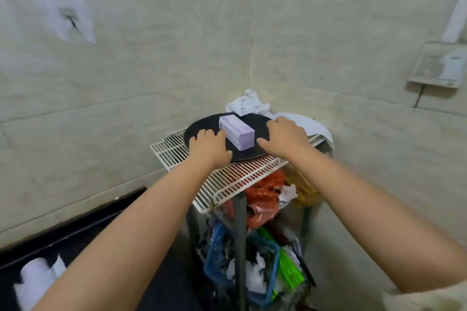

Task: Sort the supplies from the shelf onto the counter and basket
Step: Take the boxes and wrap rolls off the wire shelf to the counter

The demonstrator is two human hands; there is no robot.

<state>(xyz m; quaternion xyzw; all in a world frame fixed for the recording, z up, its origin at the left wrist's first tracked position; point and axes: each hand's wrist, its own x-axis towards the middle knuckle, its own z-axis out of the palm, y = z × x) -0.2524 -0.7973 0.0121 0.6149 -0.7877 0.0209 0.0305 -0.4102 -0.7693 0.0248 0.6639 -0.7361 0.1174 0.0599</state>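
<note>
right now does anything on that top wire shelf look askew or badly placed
Yes. The white wire shelf panel lies skewed, its near corner jutting past the dark metal post. The round black tray overhangs the panel's front, carrying a loose lilac cardboard box. The left hand and right hand grip the tray's edges.

Tiled walls [328, 33] and white cloth [249, 103] hem the black tray's [207, 125] far side; near side open.
</note>
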